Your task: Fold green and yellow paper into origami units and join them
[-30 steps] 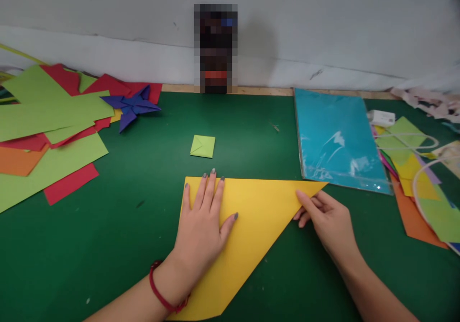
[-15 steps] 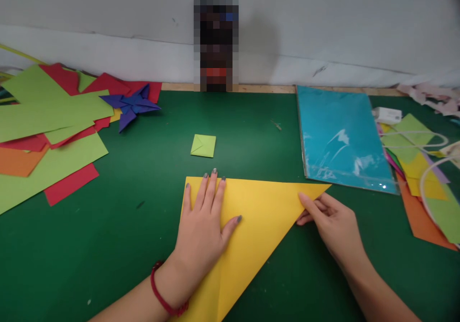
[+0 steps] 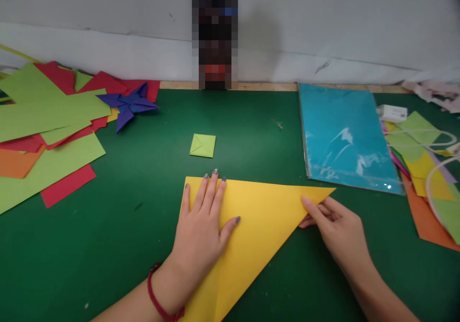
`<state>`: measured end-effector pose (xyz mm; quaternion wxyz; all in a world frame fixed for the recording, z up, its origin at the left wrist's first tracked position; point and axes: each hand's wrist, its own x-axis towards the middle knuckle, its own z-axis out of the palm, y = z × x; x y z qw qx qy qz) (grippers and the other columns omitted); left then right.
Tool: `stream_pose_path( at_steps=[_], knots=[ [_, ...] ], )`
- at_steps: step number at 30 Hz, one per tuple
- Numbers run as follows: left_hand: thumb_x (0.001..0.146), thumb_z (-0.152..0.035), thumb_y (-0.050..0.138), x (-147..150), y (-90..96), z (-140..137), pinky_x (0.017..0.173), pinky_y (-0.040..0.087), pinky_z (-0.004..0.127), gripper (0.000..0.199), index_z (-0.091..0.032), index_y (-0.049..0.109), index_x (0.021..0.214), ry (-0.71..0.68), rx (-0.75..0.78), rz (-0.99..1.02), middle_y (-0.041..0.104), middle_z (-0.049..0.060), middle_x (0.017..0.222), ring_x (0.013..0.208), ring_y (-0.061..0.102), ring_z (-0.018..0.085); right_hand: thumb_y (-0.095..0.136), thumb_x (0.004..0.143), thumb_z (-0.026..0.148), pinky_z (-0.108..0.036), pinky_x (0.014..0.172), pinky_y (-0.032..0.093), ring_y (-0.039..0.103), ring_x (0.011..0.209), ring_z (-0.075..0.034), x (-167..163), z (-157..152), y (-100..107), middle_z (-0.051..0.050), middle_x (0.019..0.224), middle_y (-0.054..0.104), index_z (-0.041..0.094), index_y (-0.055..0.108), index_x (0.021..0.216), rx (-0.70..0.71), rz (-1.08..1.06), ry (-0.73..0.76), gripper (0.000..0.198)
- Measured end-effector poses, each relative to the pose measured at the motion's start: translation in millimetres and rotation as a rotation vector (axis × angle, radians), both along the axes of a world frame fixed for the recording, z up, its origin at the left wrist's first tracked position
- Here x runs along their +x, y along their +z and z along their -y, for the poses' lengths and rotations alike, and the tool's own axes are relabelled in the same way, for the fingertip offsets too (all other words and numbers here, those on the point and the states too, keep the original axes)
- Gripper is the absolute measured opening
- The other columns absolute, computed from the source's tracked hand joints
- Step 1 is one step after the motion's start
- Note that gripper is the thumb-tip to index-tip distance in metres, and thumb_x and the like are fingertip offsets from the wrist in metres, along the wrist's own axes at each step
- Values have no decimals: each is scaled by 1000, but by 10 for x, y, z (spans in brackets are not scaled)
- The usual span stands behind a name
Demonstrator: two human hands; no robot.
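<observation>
A sheet of yellow paper point(image 3: 257, 231), folded on a diagonal, lies on the green table in front of me. My left hand point(image 3: 203, 226) rests flat on its left part, fingers spread, thumb out to the right. Between thumb and fingers, my right hand point(image 3: 334, 226) pinches the slanted edge close to the paper's right corner. Part of the sheet is hidden under my left hand and wrist, and its lower end runs out of view. Just beyond my left fingertips sits a small folded light-green paper square point(image 3: 202, 145).
Loose green, red and orange papers point(image 3: 53, 116) pile up at the left, with a purple-blue folded paper star point(image 3: 127, 105) beside them. A blue paper pack in clear wrap point(image 3: 345, 140) lies at the right, near a white adapter point(image 3: 393, 113), cables and more coloured paper. A pixelated upright object point(image 3: 214, 41) stands against the wall.
Both hands keep the same hold on the yellow paper. The view has shifted very slightly, and the right hand and paper corner appear a little farther right.
</observation>
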<state>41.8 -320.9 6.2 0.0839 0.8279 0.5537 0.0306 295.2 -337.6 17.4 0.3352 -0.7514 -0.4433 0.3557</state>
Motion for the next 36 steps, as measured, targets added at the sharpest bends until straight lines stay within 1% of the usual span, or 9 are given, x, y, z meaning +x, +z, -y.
stream_pose_path(
  at_steps=[5,11,19,27,36],
  knots=[
    [90,-50,28,-1,8,-12,109,15,54,64,-15,19,143,-5,-8,-17,15,8,150,137,16,27,66,74,40,-24,46,54,65,50,-18,-11,12,-13,0,57,65,20,55,63,-18,-33,-24,25],
    [90,-48,29,-7,10,-9,109,16,54,63,-16,19,143,-4,-1,4,18,8,150,136,19,29,67,73,40,-25,46,56,65,50,-19,-38,26,13,-1,56,65,20,60,70,-12,-41,-42,21],
    [90,-46,29,-17,23,-5,108,18,55,62,-15,21,143,-15,3,-13,19,9,149,136,21,28,68,72,40,-25,46,56,65,48,-19,-50,41,25,-1,55,65,19,62,71,-18,-60,-74,22],
    [91,-44,29,-6,31,-3,107,20,54,60,-14,22,142,-17,16,-33,19,9,149,136,21,28,68,71,41,-23,50,56,66,53,-18,-46,54,40,0,56,65,19,62,72,-62,-46,-88,23],
    [91,-43,29,-12,25,-12,107,20,54,59,-15,22,142,-19,15,-34,17,8,150,136,19,27,68,71,42,-23,53,57,66,56,-18,-15,68,26,-1,63,67,20,62,71,-77,-55,-91,23]
  ],
)
